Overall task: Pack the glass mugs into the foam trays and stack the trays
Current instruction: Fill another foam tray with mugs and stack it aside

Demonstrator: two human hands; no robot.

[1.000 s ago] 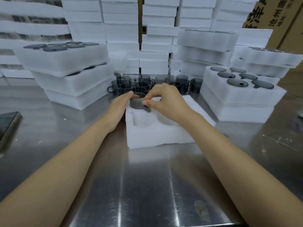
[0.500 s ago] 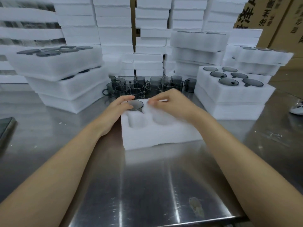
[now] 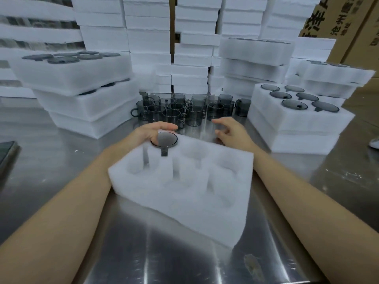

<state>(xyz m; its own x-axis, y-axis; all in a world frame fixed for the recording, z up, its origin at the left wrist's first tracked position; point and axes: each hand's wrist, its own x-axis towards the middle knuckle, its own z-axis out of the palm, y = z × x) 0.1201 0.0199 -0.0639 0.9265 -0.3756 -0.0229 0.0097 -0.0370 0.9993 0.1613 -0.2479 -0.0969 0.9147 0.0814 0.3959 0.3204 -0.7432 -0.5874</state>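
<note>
A white foam tray (image 3: 184,201) lies skewed on the steel table right in front of me, blurred by motion. One dark glass mug (image 3: 164,139) sits bottom-up in its far-left pocket; the other pockets hold nothing. My left hand (image 3: 149,131) rests at the tray's far-left corner with straight fingers reaching over the mug's rim. Hovering at the far-right corner, my right hand (image 3: 231,132) has loosely curled fingers and holds nothing. Several loose glass mugs (image 3: 184,111) stand in a cluster just behind the tray.
A stack of filled trays (image 3: 297,124) stands at the right, another stack (image 3: 82,78) at the left. Tall piles of foam trays (image 3: 147,37) wall off the back, with cardboard boxes (image 3: 348,27) at the far right. A dark phone (image 3: 6,152) lies at the left edge.
The tray has slid toward me and turned askew. My right hand has let go of the mug, which now sits in its pocket, and has moved to the far-right corner.
</note>
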